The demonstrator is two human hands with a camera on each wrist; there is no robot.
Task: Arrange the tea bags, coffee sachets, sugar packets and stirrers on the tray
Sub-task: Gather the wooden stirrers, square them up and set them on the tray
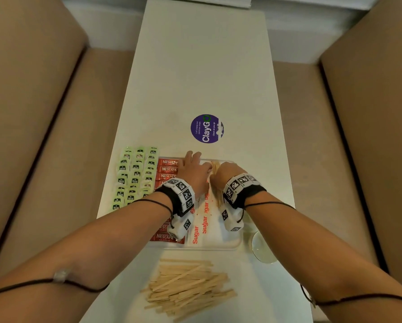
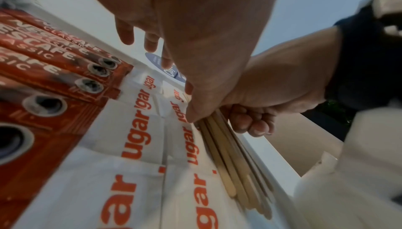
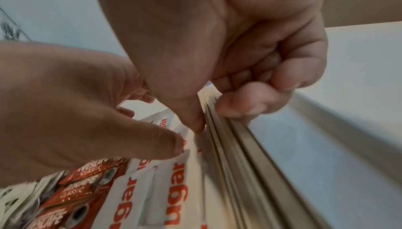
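Observation:
A white tray (image 1: 209, 247) lies on the narrow white table. A column of red coffee sachets (image 1: 169, 170) fills its left part, and white sugar packets (image 1: 204, 217) with orange print lie beside them. Green tea bags (image 1: 134, 176) lie in rows along the left side; I cannot tell whether they are inside the rim. My right hand (image 1: 225, 173) grips a bundle of wooden stirrers (image 2: 226, 164) lying lengthwise in the tray's right part, thumb on one side and curled fingers on the other. My left hand (image 1: 193, 169) reaches to the far rim with straight fingers, its thumb down beside the bundle.
A loose pile of stirrers (image 1: 188, 290) lies on the table in front of the tray. A clear glass (image 1: 264, 249) stands at the tray's front right corner. A purple round sticker (image 1: 207, 128) lies beyond the tray. Tan cushioned seats (image 1: 44, 136) flank the table.

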